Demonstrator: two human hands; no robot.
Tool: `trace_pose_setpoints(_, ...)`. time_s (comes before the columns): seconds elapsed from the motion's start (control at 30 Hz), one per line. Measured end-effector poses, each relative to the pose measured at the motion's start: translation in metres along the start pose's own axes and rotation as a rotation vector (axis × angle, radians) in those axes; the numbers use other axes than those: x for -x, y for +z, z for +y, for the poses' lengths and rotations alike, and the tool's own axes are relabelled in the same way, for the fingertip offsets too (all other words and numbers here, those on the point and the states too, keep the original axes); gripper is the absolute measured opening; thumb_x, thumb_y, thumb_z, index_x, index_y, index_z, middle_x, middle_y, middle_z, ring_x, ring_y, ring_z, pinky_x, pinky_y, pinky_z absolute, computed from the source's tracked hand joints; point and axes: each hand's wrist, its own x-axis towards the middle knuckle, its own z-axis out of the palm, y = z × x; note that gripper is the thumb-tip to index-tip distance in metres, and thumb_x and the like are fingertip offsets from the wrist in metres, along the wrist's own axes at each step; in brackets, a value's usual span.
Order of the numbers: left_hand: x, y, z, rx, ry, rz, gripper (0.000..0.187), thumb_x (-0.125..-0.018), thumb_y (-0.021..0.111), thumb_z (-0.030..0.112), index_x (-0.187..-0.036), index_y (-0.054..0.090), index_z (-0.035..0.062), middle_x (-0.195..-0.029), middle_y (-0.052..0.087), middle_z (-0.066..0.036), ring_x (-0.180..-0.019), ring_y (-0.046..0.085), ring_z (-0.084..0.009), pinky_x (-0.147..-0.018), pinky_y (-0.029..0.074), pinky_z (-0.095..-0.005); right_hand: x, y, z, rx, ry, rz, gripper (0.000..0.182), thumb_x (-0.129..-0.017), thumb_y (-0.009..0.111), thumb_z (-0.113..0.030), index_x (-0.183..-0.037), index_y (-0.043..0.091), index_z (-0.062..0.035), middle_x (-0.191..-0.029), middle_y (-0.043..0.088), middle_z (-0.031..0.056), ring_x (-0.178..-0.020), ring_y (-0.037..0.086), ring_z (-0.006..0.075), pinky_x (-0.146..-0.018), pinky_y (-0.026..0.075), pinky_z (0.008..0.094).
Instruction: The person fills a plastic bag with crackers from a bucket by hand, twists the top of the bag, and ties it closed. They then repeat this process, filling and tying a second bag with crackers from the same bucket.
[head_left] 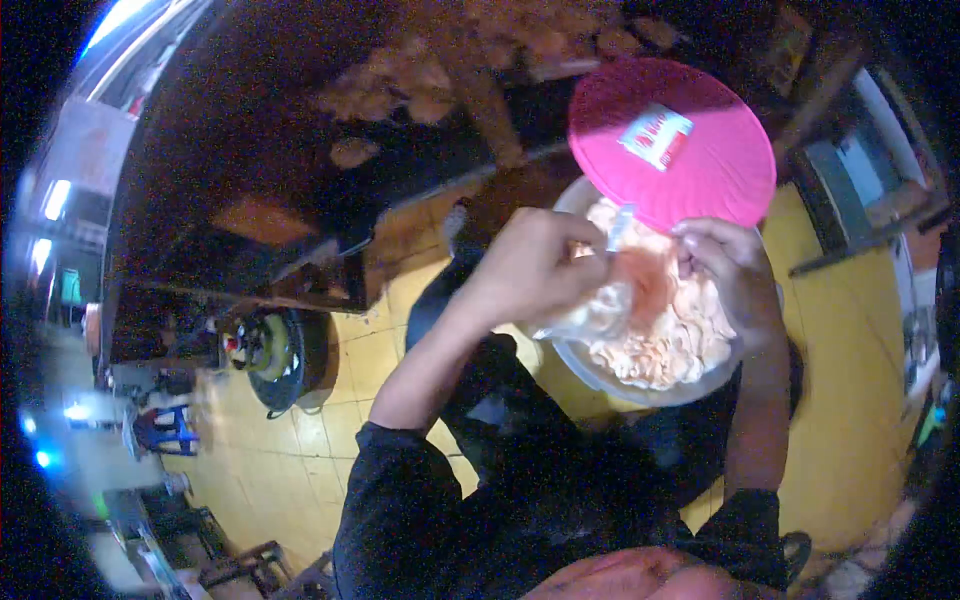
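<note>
Watching from my remote seat, I see the left hand (540, 262) first: fingers pinched together, apparently on a plastic scrap (621, 228). Below sits the bowl (640, 399), full of pale pieces (655, 362) with a reddish patch (645, 288). The pink disc (718, 140) overlaps its far rim. Right hand (738, 265): fingers curled, grip unclear. I'd call this step handling plastic above the bowl; the next move calls for fine finger control.

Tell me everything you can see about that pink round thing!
The pink round thing looks like stretched cloth, with faint wrinkles and a smooth curved edge. A white-and-red label or packet sits on it; its printing is too blurry to read. Its lower edge overlaps the tub in this view, close to the right hand. Whether they touch is unclear.
</note>
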Motion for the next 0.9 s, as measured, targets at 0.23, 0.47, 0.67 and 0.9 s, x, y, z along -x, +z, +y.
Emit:
trace_pose_setpoints(0.23,0.036,-0.115,-0.040,-0.316,-0.059,0.916,0.023,-0.084,0.060,0.004,-0.106,0.066,-0.0005,-0.089,0.069,-0.015,-0.075,0.066,-0.0169,-0.070,0.053,-0.0326,0.001,0.004,0.000,0.172,-0.052,0.081,0.029,-0.091,0.064,-0.014,-0.112,0.064,0.0067,-0.087,0.068,0.0089,-0.081,0.063,0.0121,-0.072,0.051,0.0252)
trace_pose_setpoints(0.47,-0.009,-0.058,-0.045,-0.005,0.205,0.798,0.049,-0.071,0.045,-0.021,-0.111,0.061,0.0005,-0.100,0.067,-0.010,-0.089,0.067,-0.0164,-0.083,0.054,-0.0294,-0.053,-0.013,0.006,0.959,-0.295,0.128,0.030,-0.086,0.064,-0.016,-0.111,0.063,-0.0001,-0.100,0.065,0.0198,-0.091,0.066,0.0322,-0.083,0.052,0.0414)
trace_pose_setpoints(0.67,-0.108,0.019,-0.047,-0.001,0.228,0.381,0.016,-0.079,0.070,0.008,-0.094,0.070,0.0038,-0.094,0.071,-0.016,-0.084,0.070,-0.0301,-0.075,0.056,-0.0376,-0.128,-0.007,0.064,1.322,-0.535,0.299,0.021,-0.086,0.055,-0.014,-0.099,0.066,-0.0013,-0.104,0.065,0.0188,-0.100,0.062,0.0353,-0.085,0.050,0.0503)
trace_pose_setpoints(0.9,-0.156,0.070,-0.089,-0.166,0.424,0.359,0.023,-0.079,0.070,0.010,-0.101,0.072,0.0083,-0.112,0.065,-0.025,-0.098,0.065,-0.0385,-0.084,0.054,-0.0424,-0.138,-0.017,0.063,1.208,-0.374,0.266,0.016,-0.083,0.053,-0.008,-0.085,0.068,-0.0012,-0.088,0.068,0.0173,-0.085,0.065,0.0361,-0.079,0.052,0.0514)
